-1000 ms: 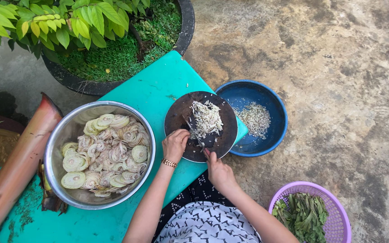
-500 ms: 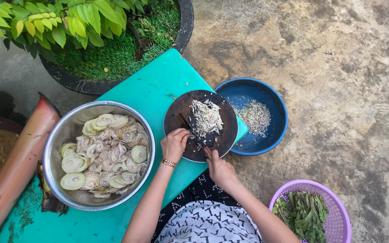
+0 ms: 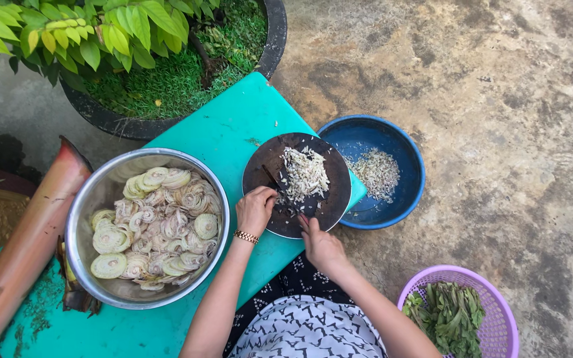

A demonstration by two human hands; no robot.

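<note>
A round dark chopping board point(image 3: 329, 205) is set on the right end of a teal table point(image 3: 213, 132), and a heap of finely chopped pale shreds point(image 3: 305, 174) is spread across its middle. The left hand point(image 3: 254, 209) is placed at about eight o'clock on the board, its fingers curled closed around something dark that looks like a knife handle, with what seems to be a dark blade point(image 3: 273, 178) angled up toward the heap; the grip itself is partly hidden, so this is given as a judgement. The right hand point(image 3: 319, 242) is rested at about six o'clock on the board's rim, fingers bent and pressed toward the board; whether anything is held in it cannot be told.

At three o'clock from the board, touching its edge, a blue bowl point(image 3: 399, 192) is seen with a smaller share of the same chopped material point(image 3: 377, 172) inside. At nine o'clock a steel basin point(image 3: 94, 199) is filled with pale sliced rounds point(image 3: 160, 222). A purple basket point(image 3: 499, 311) of green leaves point(image 3: 449, 318) is stood on the concrete at four o'clock.

The chopping stage appears to be in hand. A steady board and fingers kept clear of the edge are called for by the next cut.
</note>
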